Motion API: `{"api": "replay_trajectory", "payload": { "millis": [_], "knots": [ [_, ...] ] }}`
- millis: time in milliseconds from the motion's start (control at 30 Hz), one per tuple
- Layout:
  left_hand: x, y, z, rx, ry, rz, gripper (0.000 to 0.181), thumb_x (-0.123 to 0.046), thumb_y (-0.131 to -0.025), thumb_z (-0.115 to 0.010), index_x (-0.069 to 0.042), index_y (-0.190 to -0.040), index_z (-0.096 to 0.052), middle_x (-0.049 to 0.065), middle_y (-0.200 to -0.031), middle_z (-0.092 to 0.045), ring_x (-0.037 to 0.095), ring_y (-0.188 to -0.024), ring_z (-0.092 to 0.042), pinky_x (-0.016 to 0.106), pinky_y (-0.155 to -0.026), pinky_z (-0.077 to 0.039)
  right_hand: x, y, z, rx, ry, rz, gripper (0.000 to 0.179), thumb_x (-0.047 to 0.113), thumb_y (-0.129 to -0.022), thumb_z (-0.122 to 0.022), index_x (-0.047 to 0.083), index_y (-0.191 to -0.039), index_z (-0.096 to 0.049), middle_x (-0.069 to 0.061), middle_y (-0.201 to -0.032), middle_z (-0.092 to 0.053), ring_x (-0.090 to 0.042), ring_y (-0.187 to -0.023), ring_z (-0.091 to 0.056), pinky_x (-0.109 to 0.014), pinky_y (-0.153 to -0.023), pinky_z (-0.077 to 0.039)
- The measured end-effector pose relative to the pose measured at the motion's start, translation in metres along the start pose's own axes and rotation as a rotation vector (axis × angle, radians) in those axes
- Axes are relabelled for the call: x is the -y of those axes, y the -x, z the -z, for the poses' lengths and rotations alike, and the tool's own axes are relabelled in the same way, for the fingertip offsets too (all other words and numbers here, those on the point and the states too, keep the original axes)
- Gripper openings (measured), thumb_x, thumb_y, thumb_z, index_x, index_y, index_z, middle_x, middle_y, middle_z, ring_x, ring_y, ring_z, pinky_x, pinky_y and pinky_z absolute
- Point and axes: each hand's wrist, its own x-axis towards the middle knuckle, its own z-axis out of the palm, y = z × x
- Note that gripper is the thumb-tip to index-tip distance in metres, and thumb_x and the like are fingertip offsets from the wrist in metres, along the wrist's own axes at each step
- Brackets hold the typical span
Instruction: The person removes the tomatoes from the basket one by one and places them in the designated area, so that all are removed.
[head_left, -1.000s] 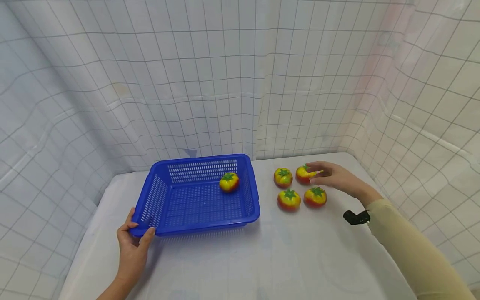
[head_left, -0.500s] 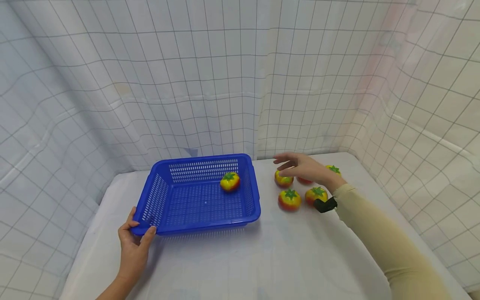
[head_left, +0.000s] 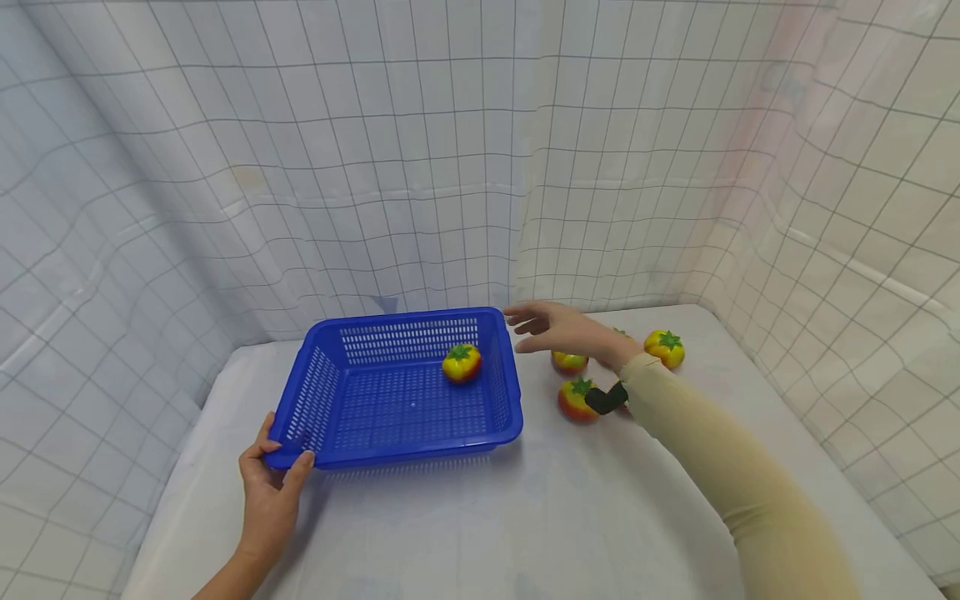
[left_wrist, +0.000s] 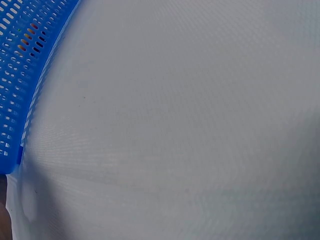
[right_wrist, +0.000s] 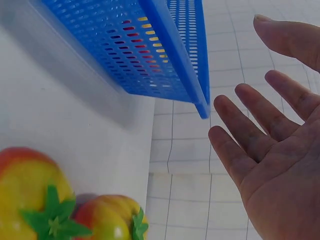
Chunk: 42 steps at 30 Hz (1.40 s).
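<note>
At the near left corner of a blue plastic basket (head_left: 408, 458), my left hand (head_left: 267, 508) grips the rim, thumb on the front side and fingers on the left. Inside the basket, toward its right wall, lies one red-and-yellow tomato (head_left: 461, 364) with a green star-shaped top. My right hand (head_left: 558, 327) hovers by the basket's far right corner, fingers spread and nothing held. The right wrist view shows this palm (right_wrist: 287, 175) apart from the rim. Under and around the right forearm several similar tomatoes (head_left: 664, 349) sit on the table, some partly covered by the arm.
A white cloth covers the table (head_left: 480, 533). White grid-patterned curtains (head_left: 420, 167) hang at the back and both sides. One tomato (head_left: 577, 402) sits nearest the basket's right side, beside the dark strap (head_left: 606, 398) on my right wrist.
My right hand has moved left, from above the far right tomatoes to the basket's far right corner. A tomato at the far right has come into view. The left hand stays on the basket.
</note>
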Motion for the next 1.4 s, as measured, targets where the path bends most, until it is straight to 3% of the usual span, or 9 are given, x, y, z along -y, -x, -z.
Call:
{"api": "replay_trajectory", "payload": {
  "millis": [133, 333, 500, 733, 967, 1400],
  "knots": [
    [-0.001, 0.0, -0.001, -0.001, 0.001, -0.008, 0.04, 0.001, -0.104, -0.053, -0.02, -0.123, -0.024, 0.001, -0.17, -0.007, 0.02, -0.138, -0.031, 0.008, -0.095, -0.042, 0.004, -0.016, -0.006, 0.037, 0.044, 0.042, 0.07, 0.033, -0.092, -0.076, 0.019, -0.153, -0.045, -0.006, -0.151, -0.051, -0.027, -0.136, -0.05, -0.052, -0.106, -0.047],
    [-0.002, 0.0, 0.0, 0.008, -0.001, -0.009, 0.04, 0.002, -0.104, -0.053, -0.019, -0.122, -0.024, 0.003, -0.171, -0.005, 0.022, -0.141, -0.029, 0.008, -0.095, -0.042, 0.01, -0.034, -0.015, 0.071, 0.106, 0.048, 0.068, 0.036, -0.091, -0.077, 0.023, -0.151, -0.047, -0.003, -0.148, -0.054, -0.026, -0.137, -0.05, -0.051, -0.107, -0.045],
    [-0.002, 0.001, 0.0, 0.011, -0.013, -0.009, 0.039, 0.001, -0.105, -0.053, -0.019, -0.122, -0.023, 0.001, -0.17, -0.005, 0.021, -0.14, -0.03, 0.008, -0.095, -0.042, 0.015, -0.046, -0.021, 0.109, 0.128, 0.057, 0.069, 0.03, -0.092, -0.076, 0.017, -0.153, -0.045, -0.008, -0.149, -0.053, -0.032, -0.138, -0.048, -0.051, -0.107, -0.045],
    [0.0, 0.001, 0.001, 0.005, -0.011, -0.01, 0.039, 0.0, -0.105, -0.053, -0.019, -0.123, -0.024, 0.0, -0.17, -0.006, 0.021, -0.141, -0.028, 0.007, -0.095, -0.042, 0.027, -0.062, -0.028, 0.142, 0.174, 0.059, 0.068, 0.025, -0.092, -0.075, 0.017, -0.153, -0.045, -0.012, -0.152, -0.05, -0.027, -0.136, -0.049, -0.047, -0.106, -0.047],
    [0.0, 0.001, 0.001, 0.005, -0.01, -0.003, 0.039, 0.0, -0.105, -0.053, -0.018, -0.122, -0.024, 0.001, -0.169, -0.006, 0.022, -0.142, -0.026, 0.007, -0.095, -0.041, 0.036, -0.078, -0.032, 0.174, 0.23, 0.076, 0.07, 0.021, -0.092, -0.075, 0.01, -0.153, -0.044, -0.015, -0.151, -0.049, -0.03, -0.136, -0.049, -0.049, -0.11, -0.043],
    [-0.001, 0.001, 0.002, 0.01, -0.011, 0.002, 0.039, 0.0, -0.105, -0.053, -0.019, -0.122, -0.024, -0.001, -0.169, -0.006, 0.021, -0.141, -0.027, 0.007, -0.095, -0.041, 0.042, -0.097, -0.044, 0.225, 0.306, 0.007, 0.069, 0.02, -0.09, -0.077, 0.012, -0.152, -0.046, -0.015, -0.152, -0.049, -0.031, -0.134, -0.049, -0.052, -0.112, -0.039]
  ]
}}
